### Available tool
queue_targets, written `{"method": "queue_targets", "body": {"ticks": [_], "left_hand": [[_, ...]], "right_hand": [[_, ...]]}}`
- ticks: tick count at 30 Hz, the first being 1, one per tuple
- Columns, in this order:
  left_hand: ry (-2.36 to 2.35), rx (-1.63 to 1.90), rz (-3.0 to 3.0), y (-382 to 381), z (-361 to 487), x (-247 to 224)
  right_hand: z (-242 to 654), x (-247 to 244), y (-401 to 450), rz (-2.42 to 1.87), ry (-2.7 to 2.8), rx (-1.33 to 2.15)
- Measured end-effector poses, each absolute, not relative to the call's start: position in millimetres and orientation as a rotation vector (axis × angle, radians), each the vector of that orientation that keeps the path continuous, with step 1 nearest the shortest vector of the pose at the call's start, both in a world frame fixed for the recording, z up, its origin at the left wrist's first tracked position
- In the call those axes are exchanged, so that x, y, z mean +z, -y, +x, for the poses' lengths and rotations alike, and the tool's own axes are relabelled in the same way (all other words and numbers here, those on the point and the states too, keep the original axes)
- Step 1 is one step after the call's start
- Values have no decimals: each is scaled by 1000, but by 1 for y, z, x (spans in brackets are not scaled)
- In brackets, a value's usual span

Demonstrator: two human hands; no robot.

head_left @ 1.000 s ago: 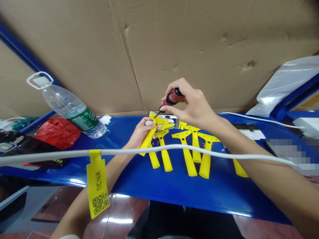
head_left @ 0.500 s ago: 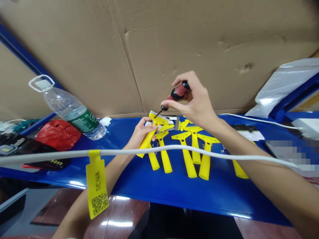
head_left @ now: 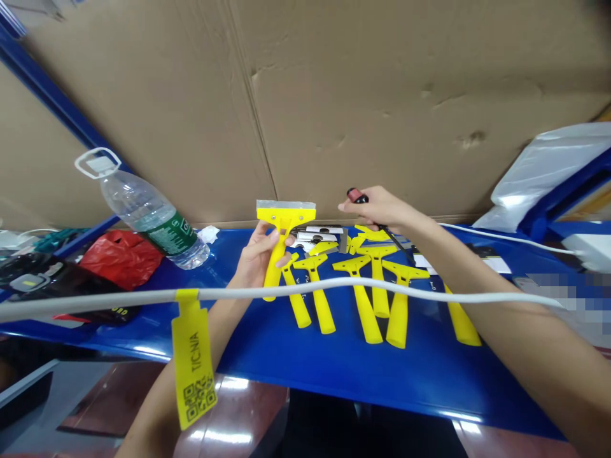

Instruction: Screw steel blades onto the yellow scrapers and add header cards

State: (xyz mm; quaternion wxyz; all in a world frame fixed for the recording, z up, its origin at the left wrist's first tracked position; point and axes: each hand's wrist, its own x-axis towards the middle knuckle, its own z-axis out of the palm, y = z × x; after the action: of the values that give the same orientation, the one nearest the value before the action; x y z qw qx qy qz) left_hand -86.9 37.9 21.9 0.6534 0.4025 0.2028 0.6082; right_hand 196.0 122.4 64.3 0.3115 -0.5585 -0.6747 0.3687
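Observation:
My left hand (head_left: 258, 254) is closed around the handle of a yellow scraper (head_left: 285, 219), held upright with a grey metal blade along its top edge and two screws in its head. To the right, my right hand (head_left: 382, 208) grips a red and black screwdriver (head_left: 358, 196), its shaft pointing down and right, apart from the scraper. Several yellow scraper handles (head_left: 319, 299) lie on the blue table (head_left: 305, 356) below the hands. Behind them are white paper-wrapped pieces (head_left: 324, 230), small yellow parts (head_left: 356, 245) and a metal blade (head_left: 343, 240).
A large water bottle (head_left: 157, 222) leans at the left, beside a red plastic bag (head_left: 121, 257). A white cable (head_left: 248, 292) with a yellow tag (head_left: 195, 369) crosses the foreground. Cardboard (head_left: 334, 95) rises behind the table; a translucent plastic sheet (head_left: 539, 165) hangs at the right.
The screwdriver tip has come away from the scraper, and my right hand has turned it downward and lowered. My left hand has moved left and turned the scraper's head upright.

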Motion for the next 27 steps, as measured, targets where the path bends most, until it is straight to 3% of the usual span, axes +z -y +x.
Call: {"method": "queue_targets", "body": {"ticks": [3,9,17,27], "left_hand": [[-438,1391,923,-38,-91,23],[-489,1367,928,-41,-90,23],[-600,1347,918,-49,-81,12],[-656,1365,893,-60,-86,4]], "right_hand": [[189,56,-125,-1719,2057,572],[174,40,-138,-1837,2144,440],[154,14,-168,-1882,2219,535],[159,20,-164,-1874,2104,688]]}}
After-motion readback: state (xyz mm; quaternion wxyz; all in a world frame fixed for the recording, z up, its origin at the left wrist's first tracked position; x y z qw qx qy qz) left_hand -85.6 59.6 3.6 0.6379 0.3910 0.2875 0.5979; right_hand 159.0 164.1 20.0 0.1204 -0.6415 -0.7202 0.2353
